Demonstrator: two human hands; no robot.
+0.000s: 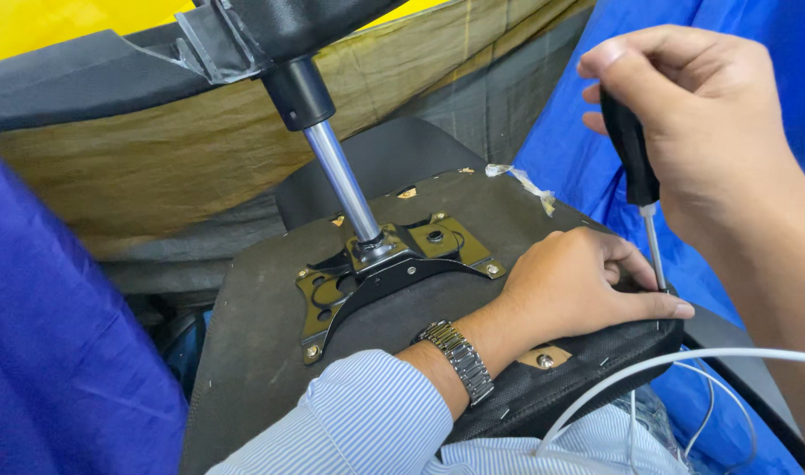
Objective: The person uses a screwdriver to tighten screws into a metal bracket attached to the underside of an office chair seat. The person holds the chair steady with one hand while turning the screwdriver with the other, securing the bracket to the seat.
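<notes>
I am leaning over an upturned office chair seat (270, 352), its dark underside facing me and filling the middle of the view. Its chrome gas-lift column (343, 180) is rising up and away from me out of the black and brass-coloured mounting plate (394, 264) bolted at the seat's centre. Blue sheeting (754, 53) is hanging behind on my right.

My left hand (574, 286) is resting palm-down on the seat's right edge, fingers curled and pinched together around the spot where the tool is meeting the fabric; I cannot tell whether a screw is sitting under my fingertips. A metal wristwatch (460, 356) is sitting on that wrist.

My right hand (697, 114) is closing tightly around the black handle of a screwdriver (640, 189), above and just to the right of my left hand. The screwdriver's long axis is running nearly upright, handle at the top, thin shaft pointing straight down, its tip touching the seat edge just beside my left index finger. A white cable (684, 362) is crossing the lower right corner.
</notes>
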